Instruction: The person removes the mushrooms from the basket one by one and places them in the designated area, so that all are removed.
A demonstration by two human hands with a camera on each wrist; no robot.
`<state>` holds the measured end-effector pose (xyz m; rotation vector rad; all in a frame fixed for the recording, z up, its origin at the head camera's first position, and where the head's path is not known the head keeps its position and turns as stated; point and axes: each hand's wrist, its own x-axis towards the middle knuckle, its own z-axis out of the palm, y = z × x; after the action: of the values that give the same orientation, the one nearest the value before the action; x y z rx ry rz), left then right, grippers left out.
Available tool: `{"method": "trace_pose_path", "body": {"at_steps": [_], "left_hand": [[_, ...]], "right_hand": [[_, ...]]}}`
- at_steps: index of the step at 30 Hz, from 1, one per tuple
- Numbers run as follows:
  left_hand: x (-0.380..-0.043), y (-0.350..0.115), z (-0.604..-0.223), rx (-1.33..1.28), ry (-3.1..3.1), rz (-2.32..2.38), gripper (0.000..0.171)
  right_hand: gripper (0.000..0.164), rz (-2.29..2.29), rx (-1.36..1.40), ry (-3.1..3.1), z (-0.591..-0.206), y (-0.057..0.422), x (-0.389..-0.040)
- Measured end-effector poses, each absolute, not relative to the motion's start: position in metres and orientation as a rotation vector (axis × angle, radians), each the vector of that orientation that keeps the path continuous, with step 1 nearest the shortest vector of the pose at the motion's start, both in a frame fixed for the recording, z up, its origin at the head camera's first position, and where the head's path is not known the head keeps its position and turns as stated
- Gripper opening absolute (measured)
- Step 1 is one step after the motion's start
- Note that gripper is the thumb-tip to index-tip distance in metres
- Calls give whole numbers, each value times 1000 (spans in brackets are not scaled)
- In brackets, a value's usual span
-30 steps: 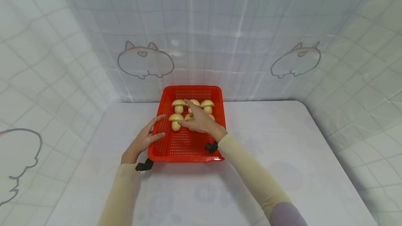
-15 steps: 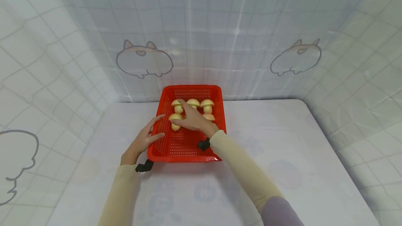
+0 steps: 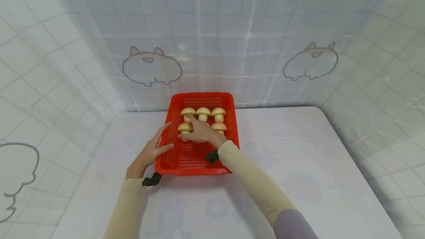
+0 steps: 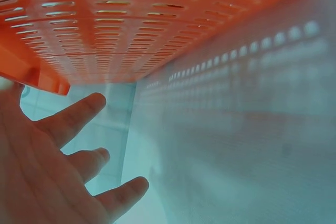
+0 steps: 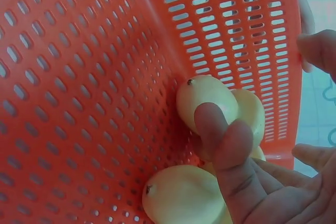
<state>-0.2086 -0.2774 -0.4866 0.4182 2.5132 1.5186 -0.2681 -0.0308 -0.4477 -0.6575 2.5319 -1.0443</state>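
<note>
Several pale yellow mushroom-shaped pieces lie in two rows in a red perforated basket (image 3: pixel 196 171). My right hand (image 3: pixel 203 132) reaches over the front row, its index finger by the back-left mushroom (image 3: pixel 188 111) and its thumb beside the front-left mushroom (image 3: pixel 183 127). In the right wrist view, loosely bent fingertips overlap one mushroom (image 5: pixel 205 98), and another mushroom (image 5: pixel 181 192) lies below. The middle of the front row is partly hidden behind this hand. My left hand (image 3: pixel 150 154) rests at the left rim, thumb and index finger spread over it; its other fingers (image 4: pixel 73 116) extend outside the wall.
The basket stands on a pale patterned table (image 3: pixel 285 165), close to the back wall (image 3: pixel 232 47). That wall and the side walls carry a grid pattern, with cartoon animal outlines printed on some of it. The basket's front part shows its bare mesh floor.
The right hand has shifted left along the front row, uncovering the mushrooms on the right and covering the middle one. The left hand stays at the rim.
</note>
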Motion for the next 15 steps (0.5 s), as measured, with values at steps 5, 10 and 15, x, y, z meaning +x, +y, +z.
{"method": "trace_pose_path", "body": {"at_steps": [5,10,15], "left_hand": [[-209,-277,-488,446,2493,1525,76],[-209,-278,-488,442,2478,1519,79],[-208,-279,-487,418,2461,1510,80]], "right_hand": [[101,-1081,-668,2500,-450,-31,-267],[101,-1066,-712,2537,-453,-34,-267],[100,-1015,-705,2586,-456,-39,-265]]}}
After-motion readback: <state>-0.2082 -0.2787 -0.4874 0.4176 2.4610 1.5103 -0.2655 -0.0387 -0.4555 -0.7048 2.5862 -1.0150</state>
